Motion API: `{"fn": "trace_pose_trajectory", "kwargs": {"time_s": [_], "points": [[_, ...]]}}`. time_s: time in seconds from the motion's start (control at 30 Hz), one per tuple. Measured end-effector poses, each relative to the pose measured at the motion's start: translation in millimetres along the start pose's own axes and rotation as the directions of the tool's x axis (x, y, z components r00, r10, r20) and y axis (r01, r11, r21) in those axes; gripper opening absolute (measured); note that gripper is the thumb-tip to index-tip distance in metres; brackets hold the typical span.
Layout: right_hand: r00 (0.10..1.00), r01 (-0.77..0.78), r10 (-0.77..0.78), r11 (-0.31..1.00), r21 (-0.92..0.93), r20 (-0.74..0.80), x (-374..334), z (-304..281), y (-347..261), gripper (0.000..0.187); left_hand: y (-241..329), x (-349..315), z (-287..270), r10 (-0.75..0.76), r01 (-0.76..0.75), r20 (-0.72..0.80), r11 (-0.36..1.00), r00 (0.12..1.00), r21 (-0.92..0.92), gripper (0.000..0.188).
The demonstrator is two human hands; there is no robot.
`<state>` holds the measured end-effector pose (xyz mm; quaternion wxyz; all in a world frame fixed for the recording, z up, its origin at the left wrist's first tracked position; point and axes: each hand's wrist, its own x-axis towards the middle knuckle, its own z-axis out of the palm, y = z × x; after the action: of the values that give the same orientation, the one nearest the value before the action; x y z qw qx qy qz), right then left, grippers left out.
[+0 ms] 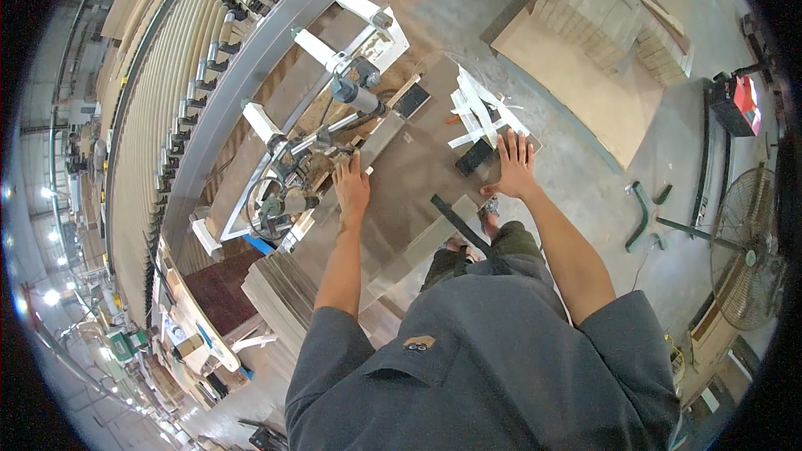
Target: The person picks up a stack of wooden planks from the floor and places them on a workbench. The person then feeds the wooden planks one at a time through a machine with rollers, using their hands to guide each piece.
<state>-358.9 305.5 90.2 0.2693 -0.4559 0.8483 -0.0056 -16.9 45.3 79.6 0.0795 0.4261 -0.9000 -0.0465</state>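
Note:
My left hand (352,186) reaches to the left side of a brown tabletop (426,154). Its fingers are stretched out beside a narrow grey-brown wooden strip (386,135) and the metal fittings of a machine (355,92); nothing shows in its grip. At the table's right corner, my right hand (514,174) is spread wide and holds nothing. Just beside it are a black block (474,157) and a loose pile of white strips (478,113). Nearer my body, a pale wooden strip (430,234) lies along the table edge, with a black bar (459,224) across it.
Stacked boards (288,292) stand at the lower left. A roller conveyor (180,67) curves along the left. Beyond the table at right, bundled wood pieces (585,12) sit on a cardboard-coloured sheet (576,88). A floor fan (743,246) stands at far right.

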Motion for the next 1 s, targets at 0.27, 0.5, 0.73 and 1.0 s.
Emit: {"fn": "trace_pose_trajectory", "kwargs": {"time_s": [0.27, 0.5, 0.73, 1.0], "points": [[0.999, 0.019, -0.017, 0.999, 0.04, -0.045, 6, 6, 3, 0.153, -18, 7, 29, 0.062, -0.063, 0.011, 0.997, 0.998, 0.048, 0.065], [0.933, 0.154, -0.151, 0.988, -0.018, -0.326, 12, 32, 16, 0.162, -21, 10, 30, 0.087, -0.086, -0.04, 0.995, 0.995, 0.047, 0.059], [0.987, 0.082, -0.072, 0.995, 0.062, -0.145, 8, 18, 12, 0.157, -17, 13, 36, 0.114, -0.108, -0.075, 0.991, 0.991, 0.084, 0.058], [0.982, 0.079, -0.072, 0.996, 0.03, -0.172, 11, 22, 11, 0.157, -23, 27, 52, 0.101, -0.102, -0.122, 0.995, 0.987, -0.007, 0.052]]}}
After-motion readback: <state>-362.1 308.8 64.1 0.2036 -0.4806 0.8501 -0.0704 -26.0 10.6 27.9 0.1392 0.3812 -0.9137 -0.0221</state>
